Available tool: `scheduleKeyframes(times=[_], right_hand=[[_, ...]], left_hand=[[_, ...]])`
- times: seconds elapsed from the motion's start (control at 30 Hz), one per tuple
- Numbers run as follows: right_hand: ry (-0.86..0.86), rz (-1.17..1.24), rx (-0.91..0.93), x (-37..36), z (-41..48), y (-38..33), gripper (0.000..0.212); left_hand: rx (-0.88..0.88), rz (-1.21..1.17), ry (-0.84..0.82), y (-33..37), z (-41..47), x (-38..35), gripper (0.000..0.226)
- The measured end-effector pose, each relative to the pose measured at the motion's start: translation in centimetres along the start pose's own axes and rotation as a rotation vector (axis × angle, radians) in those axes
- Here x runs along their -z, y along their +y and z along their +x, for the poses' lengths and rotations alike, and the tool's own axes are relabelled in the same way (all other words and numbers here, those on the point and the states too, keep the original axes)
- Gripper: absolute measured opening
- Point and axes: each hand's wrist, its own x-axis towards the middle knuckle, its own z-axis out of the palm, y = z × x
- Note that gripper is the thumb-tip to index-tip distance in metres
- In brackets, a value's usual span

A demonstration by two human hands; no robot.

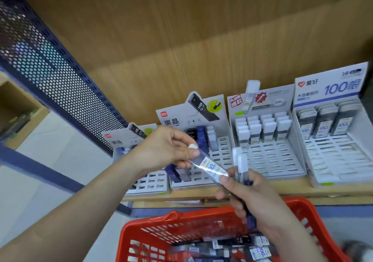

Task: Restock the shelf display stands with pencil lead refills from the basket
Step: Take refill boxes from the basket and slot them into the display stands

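My left hand (171, 146) pinches the upper end of a clear lead refill case with a blue "100" label (210, 167), held slanted in front of the shelf. My right hand (250, 193) grips a bundle of refill tubes (241, 167), white caps up, and touches the lower end of the slanted case. Below, a red basket (181, 225) holds several more refill packs (242, 241). Four grey display stands sit on the wooden shelf: the far-left stand (153, 181), a "HB 0.7" stand (222, 146), a white-capped stand (268, 152) and a "100" stand (333, 152).
The wooden shelf (282, 189) has a wood back panel (201, 39). A dark blue perforated metal side panel (50, 70) runs diagonally at the left, with pale floor beneath. The stands show many unfilled slots in their front rows.
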Motion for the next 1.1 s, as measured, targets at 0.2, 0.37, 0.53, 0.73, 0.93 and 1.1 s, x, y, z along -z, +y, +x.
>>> scheduleKeyframes(times=[0.2,0.37,0.53,0.73,0.93,1.1], right_hand=[[0.228,0.139,0.056,4.6,-0.6,-1.5,0.018],[0.444,0.387,0.204,9.6,-1.2,-2.9,0.008],[0.596,0.527,0.318,12.5,-1.9,-3.1,0.008],[0.650,0.576,0.293,14.2,-2.1,-2.8,0.010],[0.639,0.573,0.259,14.5,-2.2,-2.9,0.010],[0.615,0.563,0.238,14.4,-2.2,-2.6,0.009]], left_hand=[[-0.249,0.262,0.109,4.9,2.8,-4.5,0.007],[-0.503,0.291,0.202,9.0,7.1,-9.7,0.019],[-0.656,0.525,0.235,10.7,10.2,-15.8,0.007],[-0.703,0.740,0.196,10.3,12.9,-20.8,0.013],[-0.750,0.901,0.161,9.9,14.1,-22.0,0.017],[-0.772,0.996,0.139,10.5,14.1,-21.6,0.016]])
